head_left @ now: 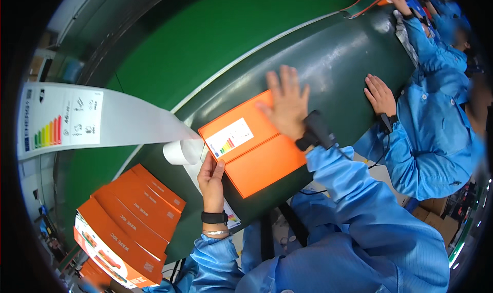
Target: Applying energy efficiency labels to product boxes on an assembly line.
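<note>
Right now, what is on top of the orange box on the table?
On the orange box lies a white label with coloured bars. The right hand presses flat on its far end, and the left hand touches its near corner. Whatever is under the palm is hidden.

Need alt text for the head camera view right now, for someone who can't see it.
An orange box with a white colour-bar label lies on a dark green belt; the right hand presses flat on it, the left hand touches its near edge. A label roll and stacked orange boxes sit to the left.
</note>
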Demonstrator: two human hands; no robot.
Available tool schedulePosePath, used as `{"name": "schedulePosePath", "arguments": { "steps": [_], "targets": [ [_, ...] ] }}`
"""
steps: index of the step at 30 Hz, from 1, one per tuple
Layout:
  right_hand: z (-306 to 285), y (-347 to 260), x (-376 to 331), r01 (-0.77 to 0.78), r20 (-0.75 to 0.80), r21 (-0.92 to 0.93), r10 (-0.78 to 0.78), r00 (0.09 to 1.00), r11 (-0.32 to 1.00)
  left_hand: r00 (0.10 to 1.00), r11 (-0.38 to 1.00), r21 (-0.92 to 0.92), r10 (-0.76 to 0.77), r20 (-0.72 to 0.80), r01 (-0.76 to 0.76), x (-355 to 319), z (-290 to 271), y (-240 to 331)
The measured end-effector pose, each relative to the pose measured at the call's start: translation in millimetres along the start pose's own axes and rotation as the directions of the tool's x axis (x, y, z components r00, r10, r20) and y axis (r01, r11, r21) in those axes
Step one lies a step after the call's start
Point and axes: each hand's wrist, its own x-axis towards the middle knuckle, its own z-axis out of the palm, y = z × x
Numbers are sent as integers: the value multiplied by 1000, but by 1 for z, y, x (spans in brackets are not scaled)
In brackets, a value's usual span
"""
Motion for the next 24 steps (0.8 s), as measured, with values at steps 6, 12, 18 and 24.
{"name": "schedulePosePath", "arguments": {
  "steps": [6,12,18,24],
  "targets": [
    [10,39,-10,-358,254,426,270,929,831,998,950,310,26,48,-40,20,32,35],
    [-22,130,7,-287,325,942,260,909,-176,867,823,413,174,467,-389,30,114,53],
    [-63,244,-5,-606,474,795,592,652,32,775,679,386,599,199,-624,-24,98,102],
    [-86,185,73,140,-576,388,121,809,911,248,503,495,834,-493,-708,-29,38,229]
  ]
}}
